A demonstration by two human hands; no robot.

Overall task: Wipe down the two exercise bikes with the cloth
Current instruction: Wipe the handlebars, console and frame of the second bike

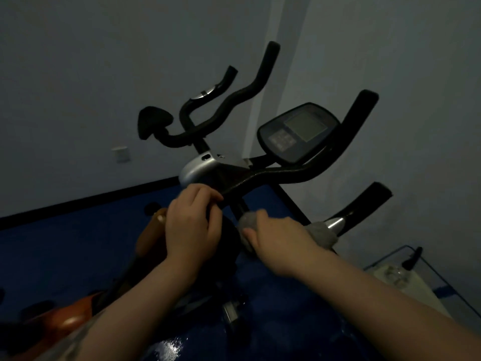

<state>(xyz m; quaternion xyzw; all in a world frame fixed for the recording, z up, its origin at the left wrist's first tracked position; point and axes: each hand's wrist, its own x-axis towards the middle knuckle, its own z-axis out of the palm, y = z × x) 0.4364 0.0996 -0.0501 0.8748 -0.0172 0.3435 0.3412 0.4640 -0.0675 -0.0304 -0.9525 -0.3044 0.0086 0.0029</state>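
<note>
Where walls [78, 74] meet: blue floor [65, 243]

A glossy blue floor [65, 246] carries the black-handled exercise bike [273, 175] and an orange one [145, 238].

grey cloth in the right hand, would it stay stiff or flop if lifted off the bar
The grey cloth would likely flop: it bunches in soft folds under the right hand and moulds round the handlebar. It looks light, since loose ends stick out either side of the hand without sagging far. Its fuzzy surface probably grips rather than slips.
</note>
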